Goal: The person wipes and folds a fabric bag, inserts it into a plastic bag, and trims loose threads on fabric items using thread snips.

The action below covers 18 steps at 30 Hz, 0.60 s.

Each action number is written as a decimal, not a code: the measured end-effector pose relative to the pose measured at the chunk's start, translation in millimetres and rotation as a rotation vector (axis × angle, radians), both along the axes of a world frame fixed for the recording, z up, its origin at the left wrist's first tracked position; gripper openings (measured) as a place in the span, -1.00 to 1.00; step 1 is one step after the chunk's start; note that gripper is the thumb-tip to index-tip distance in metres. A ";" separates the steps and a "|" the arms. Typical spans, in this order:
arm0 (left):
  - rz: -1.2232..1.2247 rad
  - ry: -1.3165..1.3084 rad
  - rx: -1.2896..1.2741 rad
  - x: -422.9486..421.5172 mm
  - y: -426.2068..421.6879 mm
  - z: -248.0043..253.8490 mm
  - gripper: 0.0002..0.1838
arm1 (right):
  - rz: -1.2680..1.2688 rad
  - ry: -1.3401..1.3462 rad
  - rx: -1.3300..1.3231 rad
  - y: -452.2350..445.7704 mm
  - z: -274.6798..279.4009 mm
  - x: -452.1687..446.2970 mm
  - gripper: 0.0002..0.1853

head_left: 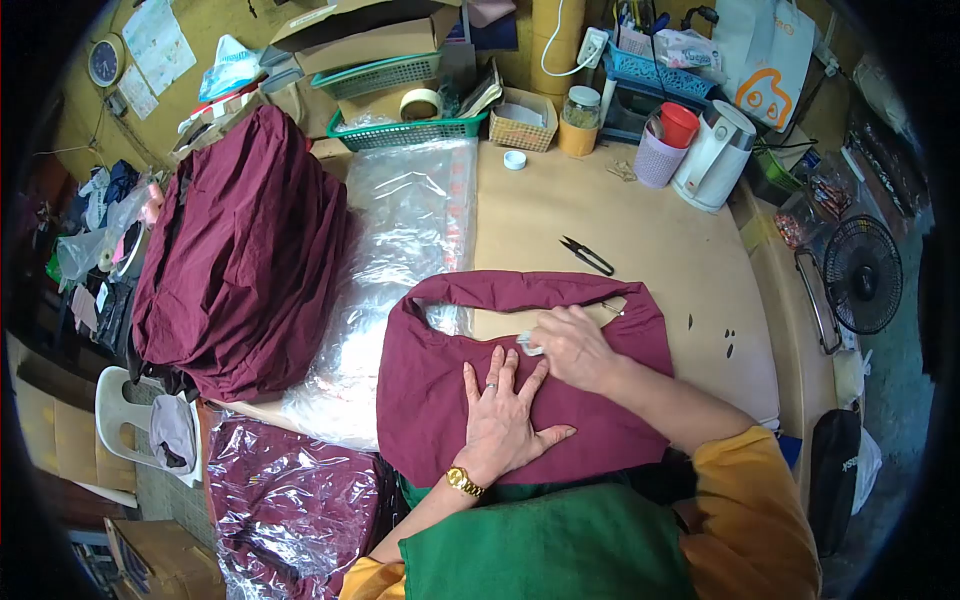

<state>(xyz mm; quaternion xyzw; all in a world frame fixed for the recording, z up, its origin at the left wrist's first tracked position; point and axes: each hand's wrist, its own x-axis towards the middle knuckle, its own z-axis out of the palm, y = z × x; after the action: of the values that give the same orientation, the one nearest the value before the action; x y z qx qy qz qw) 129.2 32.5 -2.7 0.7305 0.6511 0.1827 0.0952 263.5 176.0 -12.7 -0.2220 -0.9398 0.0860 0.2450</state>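
A maroon shoulder bag (620,420) lies flat on the table in front of me, its wide strap curving along the far side. My left hand (503,415) rests on the bag's body, palm down with the fingers spread. Just beyond those fingertips, my right hand (575,348) is closed around a small white object (530,343), pressed at the bag's upper edge. Most of that object is hidden by the fingers, so its kind is unclear. A pair of black thread snips (587,256) lies on the table past the strap.
A tall pile of maroon bags (240,260) stands at left, beside clear plastic sleeves (405,220). Plastic-wrapped maroon goods (290,500) sit at lower left. Green baskets (400,130), a lidded jar (580,120), a white kettle (715,155) and a lilac cup (658,150) line the back.
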 end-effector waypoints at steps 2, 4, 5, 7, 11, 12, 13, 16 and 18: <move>0.000 0.004 0.002 -0.2 -0.5 1.3 0.05 | -0.083 -0.124 -0.049 -1.0 23.0 13.4 -0.92; -0.006 0.006 0.000 0.4 -1.3 0.9 0.05 | -0.089 -0.057 -0.156 2.0 23.8 12.1 -0.91; -0.008 0.008 0.003 0.4 -1.0 0.0 0.05 | -0.093 0.014 -0.267 3.0 22.4 11.8 -0.91; -0.002 0.013 0.007 -1.0 -0.1 -0.1 0.05 | -0.015 0.071 -0.243 -3.5 11.3 10.9 -0.89; 0.017 0.025 0.008 -1.6 -1.0 0.4 0.05 | 0.068 0.001 -0.216 -3.5 9.1 13.3 -0.86; 0.004 0.019 0.003 -1.8 -1.5 0.9 0.05 | 0.048 -0.035 -0.232 -0.8 10.1 6.3 -0.89; -0.009 0.012 0.004 -2.4 -0.5 1.6 0.05 | 0.061 -0.033 -0.230 3.3 9.6 -3.6 -0.89; -0.003 0.032 -0.040 -2.9 0.2 3.4 0.06 | 0.050 0.012 -0.114 6.3 0.0 -32.4 -0.92; -0.014 0.046 -0.075 -1.7 -0.5 2.4 0.06 | 0.067 0.032 -0.120 -0.1 6.1 -21.3 -0.90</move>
<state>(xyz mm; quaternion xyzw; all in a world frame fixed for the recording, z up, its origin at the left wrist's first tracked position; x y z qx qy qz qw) 127.4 32.0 -0.3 0.7348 0.6546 0.1407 0.1088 242.1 175.9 -6.6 -0.2033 -0.9358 0.1541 0.2432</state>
